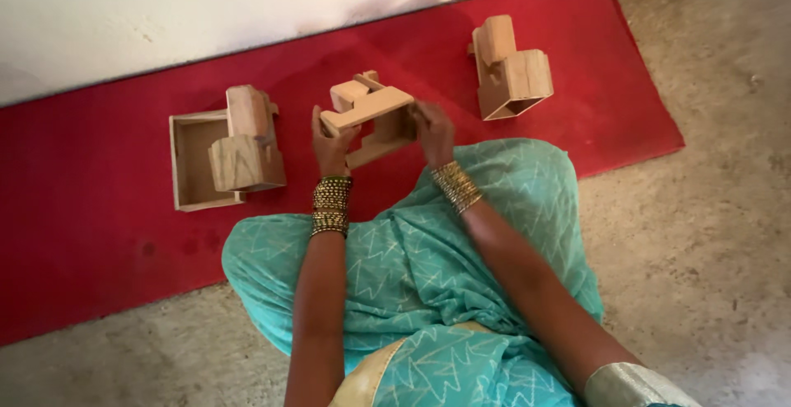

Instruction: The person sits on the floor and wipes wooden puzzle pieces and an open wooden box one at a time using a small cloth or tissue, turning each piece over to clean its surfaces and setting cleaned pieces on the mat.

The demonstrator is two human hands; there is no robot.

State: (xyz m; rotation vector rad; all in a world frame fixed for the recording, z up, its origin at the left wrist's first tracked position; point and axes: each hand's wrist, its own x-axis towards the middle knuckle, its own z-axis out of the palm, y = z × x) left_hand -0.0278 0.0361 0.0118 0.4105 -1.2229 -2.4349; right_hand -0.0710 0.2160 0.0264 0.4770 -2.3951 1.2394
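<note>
Both hands, left hand [331, 145] and right hand [434, 131], clasp a wooden block assembly [368, 116] above the red mat [99, 209], each grip steadying one end.

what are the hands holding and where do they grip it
Both hands hold one wooden block piece: left hand on its left end, right hand on its right end.

A plain home-like room or small craft workspace is suggested: a red mat [99, 209] is spread on a rough concrete floor [700, 234] along a whitewashed wall [165, 11], with wooden pieces laid out.
</note>
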